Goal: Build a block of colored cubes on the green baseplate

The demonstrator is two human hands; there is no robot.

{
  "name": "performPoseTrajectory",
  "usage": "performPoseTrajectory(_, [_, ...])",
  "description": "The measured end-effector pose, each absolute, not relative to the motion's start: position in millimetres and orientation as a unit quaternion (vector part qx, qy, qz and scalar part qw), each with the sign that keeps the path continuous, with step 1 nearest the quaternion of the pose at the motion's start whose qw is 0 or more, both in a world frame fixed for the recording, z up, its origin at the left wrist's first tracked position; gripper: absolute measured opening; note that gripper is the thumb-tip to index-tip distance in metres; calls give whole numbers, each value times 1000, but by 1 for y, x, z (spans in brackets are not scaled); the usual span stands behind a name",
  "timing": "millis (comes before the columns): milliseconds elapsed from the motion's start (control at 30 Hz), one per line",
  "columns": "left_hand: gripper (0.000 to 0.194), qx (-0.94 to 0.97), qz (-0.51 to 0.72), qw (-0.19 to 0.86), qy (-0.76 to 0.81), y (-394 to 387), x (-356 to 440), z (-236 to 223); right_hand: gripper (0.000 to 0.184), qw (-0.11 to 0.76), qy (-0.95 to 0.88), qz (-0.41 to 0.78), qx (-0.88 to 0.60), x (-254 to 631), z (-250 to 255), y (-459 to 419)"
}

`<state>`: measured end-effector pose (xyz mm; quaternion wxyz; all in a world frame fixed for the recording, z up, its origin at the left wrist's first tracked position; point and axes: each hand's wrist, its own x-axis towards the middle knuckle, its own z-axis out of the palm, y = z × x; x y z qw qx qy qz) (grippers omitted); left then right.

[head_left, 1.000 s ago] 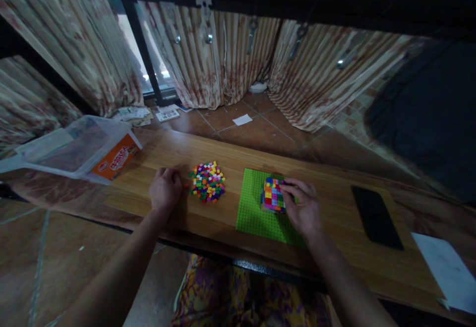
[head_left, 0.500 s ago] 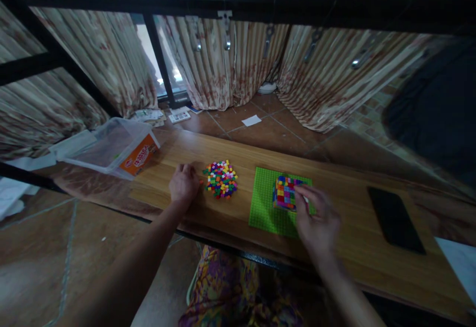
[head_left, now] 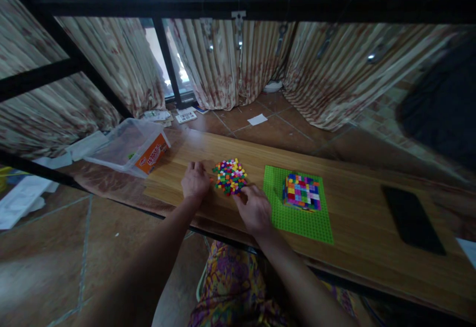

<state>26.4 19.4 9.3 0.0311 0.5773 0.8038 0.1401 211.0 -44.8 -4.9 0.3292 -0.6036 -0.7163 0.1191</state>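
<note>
A loose pile of small multicoloured building bricks (head_left: 231,174) lies on the wooden tabletop. To its left, my left hand (head_left: 196,180) rests on the wood with curled fingers; an orange brick shows beside its fingertips, and whatever it holds is hidden. My right hand (head_left: 255,209) reaches the pile's lower right edge, thumb and fingers bent together at the bricks; what is between the fingertips is too small to make out. Right of that hand is a green studded baseplate (head_left: 297,225), bearing a block of stacked, many-coloured bricks (head_left: 303,191) that neither hand touches.
A clear plastic bin (head_left: 119,153) with an orange label stands at the table's left end. A black flat slab like a phone or tablet (head_left: 412,220) lies at the right. Dark metal bars (head_left: 238,2) cross above the far side, before striped curtains (head_left: 219,69).
My right hand has moved left from the brick block on the baseplate to the loose pile. My left hand stays beside the pile. The whole view has shifted slightly.
</note>
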Motion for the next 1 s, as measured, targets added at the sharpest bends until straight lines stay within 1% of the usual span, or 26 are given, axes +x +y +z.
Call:
performPoseTrajectory(200, [27, 576, 140, 35, 805, 20, 26, 9, 9, 305, -720, 77, -618, 207, -7, -46])
performPoseTrajectory(367, [27, 581, 148, 37, 800, 19, 25, 8, 18, 305, -731, 102, -602, 215, -8, -47])
performPoseTrajectory(433, [26, 582, 147, 34, 799, 19, 25, 8, 21, 325, -732, 132, -584, 220, -4, -49])
performPoseTrajectory(533, [27, 582, 148, 26, 799, 19, 24, 7, 25, 380, -715, 179, -558, 230, 6, -57])
performPoseTrajectory(667, [28, 585, 146, 20, 797, 20, 24, 7, 24, 446, -659, 221, -564, 255, 23, -72])
performPoseTrajectory(800, [28, 583, 137, 10, 801, 21, 24, 7, 23, 502, -574, 283, -581, 294, 35, -80])
performPoseTrajectory(1000, [26, 586, 136, 3, 799, 21, 24, 7, 32, 548, -428, 341, -632, 343, 42, -72])
